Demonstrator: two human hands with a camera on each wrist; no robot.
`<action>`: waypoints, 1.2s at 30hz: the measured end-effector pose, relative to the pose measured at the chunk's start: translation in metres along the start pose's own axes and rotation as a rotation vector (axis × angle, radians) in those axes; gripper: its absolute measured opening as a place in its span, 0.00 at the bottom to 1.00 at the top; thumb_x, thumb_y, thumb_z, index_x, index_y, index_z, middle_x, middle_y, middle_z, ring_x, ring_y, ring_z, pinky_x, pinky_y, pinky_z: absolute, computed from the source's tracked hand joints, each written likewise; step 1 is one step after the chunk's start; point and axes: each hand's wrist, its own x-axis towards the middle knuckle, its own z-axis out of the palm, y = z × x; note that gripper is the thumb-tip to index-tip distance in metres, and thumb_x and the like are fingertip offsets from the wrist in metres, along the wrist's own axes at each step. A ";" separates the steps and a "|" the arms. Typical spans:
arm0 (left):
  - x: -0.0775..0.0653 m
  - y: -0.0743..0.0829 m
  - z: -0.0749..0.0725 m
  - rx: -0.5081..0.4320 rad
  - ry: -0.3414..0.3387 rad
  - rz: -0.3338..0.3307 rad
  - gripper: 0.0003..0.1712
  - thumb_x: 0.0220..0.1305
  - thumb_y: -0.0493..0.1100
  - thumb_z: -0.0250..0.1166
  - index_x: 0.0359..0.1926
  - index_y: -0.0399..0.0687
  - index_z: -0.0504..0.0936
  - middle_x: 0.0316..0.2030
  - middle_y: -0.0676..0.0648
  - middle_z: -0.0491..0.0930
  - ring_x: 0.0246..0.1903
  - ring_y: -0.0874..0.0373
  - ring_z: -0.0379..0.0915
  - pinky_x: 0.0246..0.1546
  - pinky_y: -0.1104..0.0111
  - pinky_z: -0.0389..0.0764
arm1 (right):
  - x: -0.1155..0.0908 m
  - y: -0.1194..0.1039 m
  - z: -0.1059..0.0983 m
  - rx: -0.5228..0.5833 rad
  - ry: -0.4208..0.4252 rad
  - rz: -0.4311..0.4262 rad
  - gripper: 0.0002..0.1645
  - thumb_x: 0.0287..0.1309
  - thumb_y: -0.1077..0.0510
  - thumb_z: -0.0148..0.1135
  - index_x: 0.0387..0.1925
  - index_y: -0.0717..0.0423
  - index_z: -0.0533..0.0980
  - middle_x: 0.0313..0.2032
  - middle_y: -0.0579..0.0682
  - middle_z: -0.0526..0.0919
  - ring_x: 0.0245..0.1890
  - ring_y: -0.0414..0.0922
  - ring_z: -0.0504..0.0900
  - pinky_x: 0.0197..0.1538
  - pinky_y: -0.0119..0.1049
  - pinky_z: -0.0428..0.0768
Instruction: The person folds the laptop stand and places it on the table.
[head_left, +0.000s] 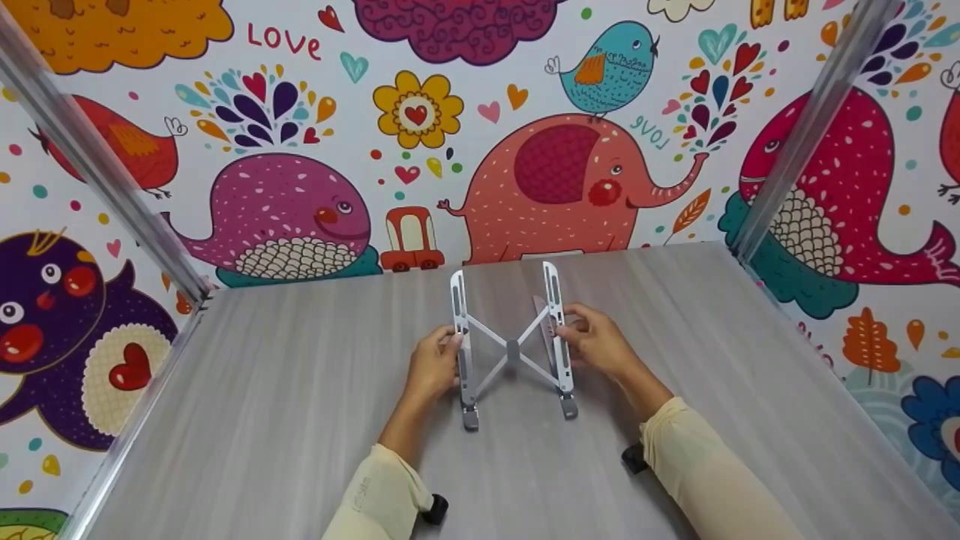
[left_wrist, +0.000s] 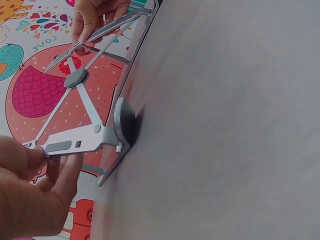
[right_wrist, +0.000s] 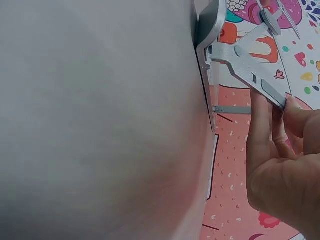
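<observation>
Gripping left hand: pinches the stand by its left rail!
Gripping right hand: pinches the right rail, too!
Counter: directly under the stand.

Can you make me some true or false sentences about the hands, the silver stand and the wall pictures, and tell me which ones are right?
1. The left hand and the right hand each hold one side of the silver stand. True.
2. The stand is folded flat. False: it is opened out on the table.
3. The stand has thin bars that cross like an X. True.
4. The person's clothes are bright red. False: the sleeves are pale yellow.
5. A blue bird is drawn above the elephant. True.
</observation>
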 end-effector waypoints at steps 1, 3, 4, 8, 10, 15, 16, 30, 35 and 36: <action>0.000 0.001 0.001 0.005 0.002 -0.004 0.14 0.78 0.43 0.55 0.57 0.45 0.81 0.32 0.45 0.81 0.26 0.57 0.74 0.23 0.67 0.78 | 0.000 0.000 0.000 -0.003 -0.001 -0.007 0.18 0.69 0.62 0.63 0.59 0.52 0.77 0.38 0.58 0.82 0.33 0.49 0.86 0.35 0.46 0.88; -0.001 0.002 0.002 0.010 0.003 -0.017 0.14 0.78 0.44 0.55 0.56 0.46 0.82 0.31 0.46 0.80 0.26 0.57 0.73 0.22 0.69 0.76 | -0.001 0.000 0.000 -0.002 0.000 -0.013 0.18 0.69 0.62 0.62 0.58 0.53 0.77 0.37 0.58 0.82 0.32 0.49 0.86 0.34 0.46 0.88; -0.001 0.003 0.003 0.009 0.005 -0.022 0.13 0.78 0.44 0.55 0.55 0.47 0.82 0.31 0.47 0.79 0.26 0.57 0.73 0.22 0.69 0.76 | -0.001 0.000 -0.001 -0.001 0.003 -0.010 0.17 0.69 0.62 0.62 0.58 0.53 0.76 0.36 0.57 0.81 0.31 0.49 0.85 0.33 0.46 0.88; -0.002 0.005 0.006 -0.011 0.006 -0.030 0.13 0.78 0.44 0.56 0.55 0.48 0.82 0.32 0.46 0.80 0.26 0.59 0.73 0.24 0.68 0.79 | -0.001 0.000 -0.002 0.006 0.007 0.002 0.16 0.70 0.63 0.61 0.57 0.52 0.76 0.34 0.56 0.80 0.30 0.48 0.84 0.31 0.44 0.87; -0.002 0.006 0.007 -0.025 0.005 -0.029 0.13 0.78 0.44 0.56 0.55 0.47 0.82 0.32 0.46 0.80 0.26 0.58 0.73 0.23 0.67 0.79 | -0.001 -0.001 -0.003 0.006 0.008 0.006 0.16 0.70 0.62 0.61 0.57 0.52 0.76 0.34 0.56 0.80 0.30 0.48 0.84 0.31 0.44 0.87; -0.002 0.007 0.009 -0.036 0.004 -0.032 0.14 0.78 0.43 0.56 0.56 0.46 0.82 0.32 0.45 0.79 0.26 0.58 0.73 0.22 0.69 0.79 | -0.001 0.000 -0.003 0.000 0.013 0.011 0.17 0.70 0.62 0.60 0.58 0.53 0.75 0.34 0.56 0.80 0.30 0.48 0.83 0.31 0.44 0.87; -0.002 0.007 0.009 -0.036 0.001 -0.036 0.14 0.78 0.43 0.56 0.56 0.46 0.82 0.32 0.45 0.79 0.26 0.58 0.73 0.22 0.69 0.79 | -0.001 0.001 -0.002 0.002 0.013 0.011 0.17 0.70 0.62 0.60 0.58 0.54 0.75 0.34 0.56 0.80 0.30 0.48 0.83 0.31 0.44 0.87; -0.001 0.004 0.006 -0.083 -0.049 -0.065 0.15 0.79 0.44 0.55 0.58 0.45 0.80 0.29 0.49 0.76 0.24 0.59 0.71 0.24 0.68 0.79 | 0.003 0.000 0.004 0.058 -0.019 -0.023 0.16 0.70 0.64 0.60 0.57 0.58 0.74 0.31 0.55 0.80 0.29 0.51 0.83 0.30 0.50 0.87; -0.001 0.006 0.006 -0.092 -0.054 -0.064 0.15 0.79 0.44 0.55 0.57 0.44 0.80 0.28 0.50 0.74 0.24 0.59 0.69 0.23 0.69 0.77 | 0.001 -0.005 0.006 0.057 -0.027 -0.030 0.19 0.70 0.66 0.59 0.59 0.62 0.72 0.31 0.59 0.81 0.29 0.52 0.83 0.32 0.57 0.86; -0.001 0.006 0.007 -0.094 -0.052 -0.063 0.14 0.79 0.44 0.55 0.57 0.44 0.80 0.29 0.50 0.75 0.24 0.59 0.70 0.23 0.69 0.78 | 0.001 -0.005 0.006 0.052 -0.022 -0.031 0.19 0.69 0.66 0.60 0.59 0.62 0.72 0.31 0.58 0.81 0.29 0.52 0.83 0.32 0.57 0.86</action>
